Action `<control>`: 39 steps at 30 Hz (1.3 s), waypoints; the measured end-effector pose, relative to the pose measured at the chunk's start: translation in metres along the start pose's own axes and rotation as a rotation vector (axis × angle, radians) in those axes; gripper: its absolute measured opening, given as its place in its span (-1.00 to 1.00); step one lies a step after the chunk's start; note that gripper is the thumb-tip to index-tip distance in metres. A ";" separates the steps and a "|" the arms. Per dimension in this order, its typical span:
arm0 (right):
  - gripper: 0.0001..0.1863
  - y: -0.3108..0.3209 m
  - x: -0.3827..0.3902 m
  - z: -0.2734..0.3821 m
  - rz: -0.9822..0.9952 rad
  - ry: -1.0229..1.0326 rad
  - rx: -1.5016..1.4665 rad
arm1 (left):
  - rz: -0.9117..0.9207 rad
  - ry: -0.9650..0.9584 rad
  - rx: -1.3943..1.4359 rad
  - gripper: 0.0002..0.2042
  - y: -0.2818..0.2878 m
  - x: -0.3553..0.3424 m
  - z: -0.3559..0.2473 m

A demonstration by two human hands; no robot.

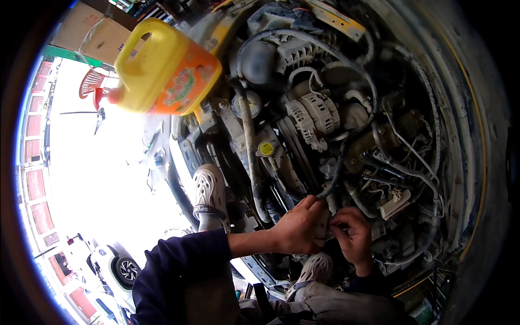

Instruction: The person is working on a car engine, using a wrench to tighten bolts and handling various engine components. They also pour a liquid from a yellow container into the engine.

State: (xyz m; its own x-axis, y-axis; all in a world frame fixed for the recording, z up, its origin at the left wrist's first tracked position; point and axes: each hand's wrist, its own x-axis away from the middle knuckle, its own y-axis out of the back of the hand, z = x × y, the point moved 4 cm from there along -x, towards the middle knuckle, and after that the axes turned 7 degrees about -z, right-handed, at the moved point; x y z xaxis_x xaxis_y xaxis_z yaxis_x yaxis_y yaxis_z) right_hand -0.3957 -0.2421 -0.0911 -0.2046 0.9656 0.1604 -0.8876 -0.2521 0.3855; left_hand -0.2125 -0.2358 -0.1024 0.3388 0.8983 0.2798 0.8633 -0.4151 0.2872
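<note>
My left hand (299,226) reaches across the front of an open engine bay, its back toward me and its fingers curled down out of sight. Just beyond its knuckles runs a black rubber hose (336,176). My right hand (355,236) is close beside it, thumb and fingertips drawn together; anything between them is too small to make out. Between the two hands shows a pale part (323,226), partly covered by my left fingers. Farther off are a ribbed alternator (317,116) and a radiator cap with a yellow label (266,149).
A yellow jug (157,70) with a red cap lies tilted at the upper left. A grey hose (248,146) crosses the radiator side. My feet in pale clogs (208,189) are perched at the car's front. A white car (116,265) stands at lower left.
</note>
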 end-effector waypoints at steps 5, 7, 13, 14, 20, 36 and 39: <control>-0.80 -0.001 0.002 -0.003 0.156 -0.337 0.148 | 0.040 -0.004 -0.020 -0.15 -0.004 -0.004 0.004; -0.79 0.000 0.000 0.008 0.120 -0.112 0.107 | 0.041 -0.019 -0.039 -0.17 -0.007 -0.003 0.008; -0.84 0.000 0.000 0.007 0.077 -0.075 0.196 | 0.020 -0.113 -0.008 -0.23 -0.006 -0.006 0.001; -0.86 0.002 0.001 0.011 0.060 -0.022 0.151 | 0.004 -0.094 -0.013 -0.25 -0.005 -0.004 0.002; -0.77 0.005 -0.003 0.016 0.050 0.063 0.127 | 0.069 0.009 -0.017 -0.16 -0.001 -0.008 -0.007; -0.59 0.039 -0.004 -0.067 0.106 -0.324 -1.095 | 0.148 -0.067 0.469 -0.01 0.020 -0.024 0.003; -0.73 0.036 -0.007 -0.053 0.107 -0.387 -0.857 | 0.144 -0.041 0.485 -0.01 0.020 -0.022 0.008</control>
State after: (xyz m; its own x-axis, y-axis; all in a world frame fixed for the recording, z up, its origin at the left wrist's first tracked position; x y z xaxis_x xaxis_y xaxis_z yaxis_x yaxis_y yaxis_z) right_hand -0.4483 -0.2548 -0.1265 -0.2880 0.8130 0.5060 -0.9043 -0.0570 -0.4231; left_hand -0.1996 -0.2627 -0.1105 0.4728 0.8460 0.2465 0.8780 -0.4287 -0.2129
